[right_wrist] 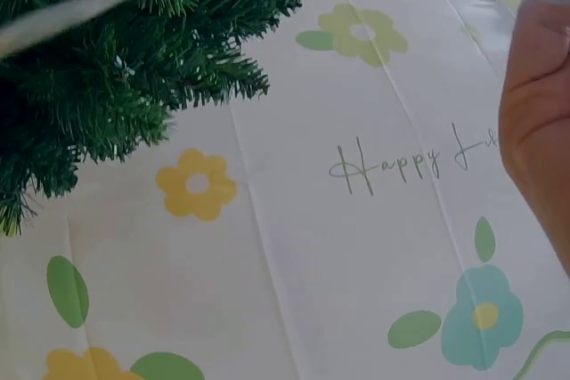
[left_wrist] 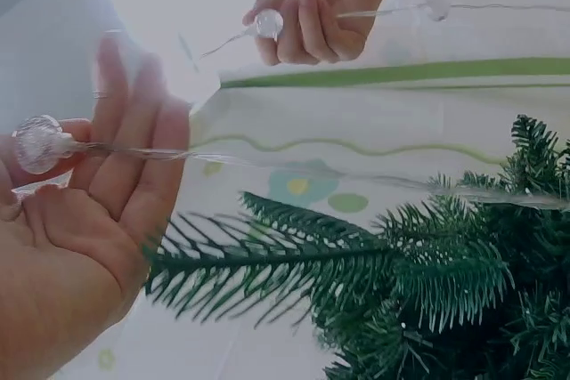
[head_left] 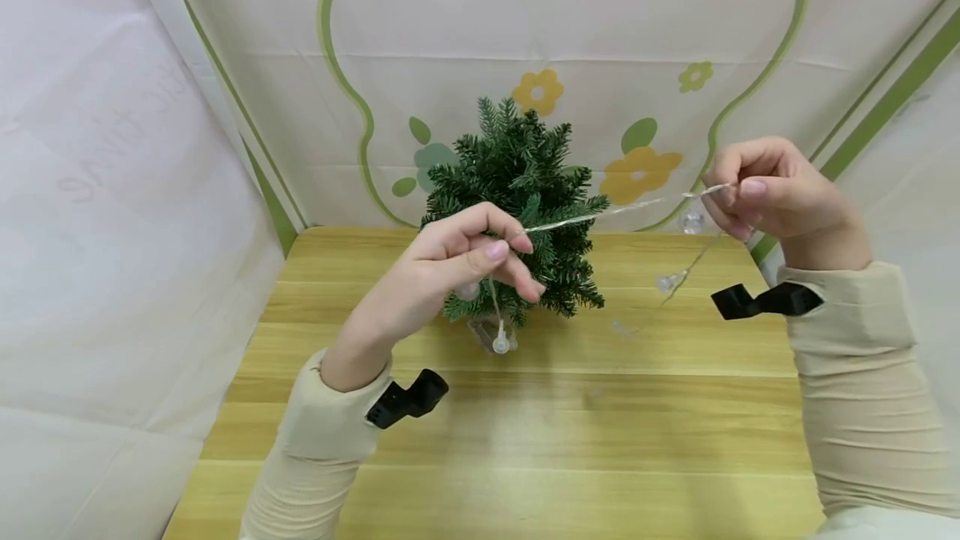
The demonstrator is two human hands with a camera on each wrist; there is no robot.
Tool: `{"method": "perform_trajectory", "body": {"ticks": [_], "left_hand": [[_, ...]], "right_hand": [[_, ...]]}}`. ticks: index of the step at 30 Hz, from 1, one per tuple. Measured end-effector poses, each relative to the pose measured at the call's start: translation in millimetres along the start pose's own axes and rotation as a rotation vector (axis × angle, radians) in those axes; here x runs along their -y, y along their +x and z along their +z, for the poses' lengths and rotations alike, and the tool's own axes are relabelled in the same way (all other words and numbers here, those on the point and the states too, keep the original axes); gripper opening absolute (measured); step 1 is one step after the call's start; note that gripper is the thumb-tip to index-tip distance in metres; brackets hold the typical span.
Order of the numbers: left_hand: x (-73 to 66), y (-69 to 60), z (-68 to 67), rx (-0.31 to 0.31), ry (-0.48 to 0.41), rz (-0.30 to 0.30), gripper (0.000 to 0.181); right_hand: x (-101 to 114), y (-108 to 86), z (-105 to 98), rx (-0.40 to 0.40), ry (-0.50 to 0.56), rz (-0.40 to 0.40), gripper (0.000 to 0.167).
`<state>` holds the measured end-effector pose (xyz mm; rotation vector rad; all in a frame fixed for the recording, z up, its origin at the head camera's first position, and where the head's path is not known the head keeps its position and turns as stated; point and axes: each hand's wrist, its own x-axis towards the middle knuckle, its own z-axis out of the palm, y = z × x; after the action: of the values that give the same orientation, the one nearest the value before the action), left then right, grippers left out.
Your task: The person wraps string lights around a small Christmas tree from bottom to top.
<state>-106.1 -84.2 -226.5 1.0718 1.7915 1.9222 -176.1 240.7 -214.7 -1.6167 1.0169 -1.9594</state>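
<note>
A string of fairy lights with clear round bulbs runs between my two hands, in front of and above a small green artificial Christmas tree. My left hand pinches the wire between thumb and fingers, and one bulb dangles below it. In the left wrist view, a bulb sits at that hand's thumb and index finger. Higher and to the right, my right hand pinches the wire near another bulb. From there the strand hangs down with a further bulb.
The tree stands at the back of a wooden table, its base partly hidden by the left hand and lights. A printed cloth backdrop rises behind it, with pale cloth walls at the sides.
</note>
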Motion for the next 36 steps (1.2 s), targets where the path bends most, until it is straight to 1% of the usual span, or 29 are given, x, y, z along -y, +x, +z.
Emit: {"method": "perform_trajectory", "body": {"ticks": [3, 5, 8, 11, 14, 17, 20, 24, 28, 32, 36], "left_hand": [[0.6, -1.5, -0.7, -0.030, -0.006, 0.000, 0.022], [-0.1, -2.1, 0.1, -0.055, -0.004, -0.011, 0.019], [-1.1, -3.2, 1.7, -0.101, 0.033, -0.034, 0.019], [-1.9, -4.1, 2.4, -0.146, 0.059, -0.029, 0.024], [-0.8, -4.2, 1.5, -0.201, 0.054, 0.006, 0.027], [1.3, -3.1, -0.8, -0.249, 0.011, 0.040, 0.023], [3.4, -1.9, -3.3, -0.286, -0.027, 0.057, 0.020], [5.8, -1.9, -5.6, -0.315, -0.048, 0.092, 0.019], [8.3, -2.5, -7.6, -0.349, -0.074, 0.150, 0.016], [13.1, -1.7, -9.9, -0.366, -0.130, 0.200, 0.016], [15.2, -1.1, -10.4, -0.374, -0.174, 0.214, 0.016]], "right_hand": [[-2.0, 7.2, 3.3, -0.011, 0.026, -0.046, 0.022], [-3.4, 11.7, 4.8, -0.026, 0.045, -0.066, 0.023], [-5.3, 16.9, 4.3, -0.054, 0.067, -0.091, 0.025], [-8.5, 21.2, 2.6, -0.069, 0.093, -0.120, 0.026], [-10.8, 23.2, 0.5, -0.084, 0.105, -0.123, 0.027], [-12.5, 23.6, -3.2, -0.093, 0.101, -0.105, 0.027], [-13.6, 24.4, -6.9, -0.099, 0.097, -0.080, 0.026], [-14.2, 26.9, -9.0, -0.114, 0.093, -0.050, 0.026], [-14.6, 30.4, -8.1, -0.125, 0.088, -0.030, 0.025], [-15.5, 35.1, -7.1, -0.103, 0.100, -0.029, 0.025], [-17.1, 38.9, -7.4, -0.072, 0.119, -0.041, 0.024]]}}
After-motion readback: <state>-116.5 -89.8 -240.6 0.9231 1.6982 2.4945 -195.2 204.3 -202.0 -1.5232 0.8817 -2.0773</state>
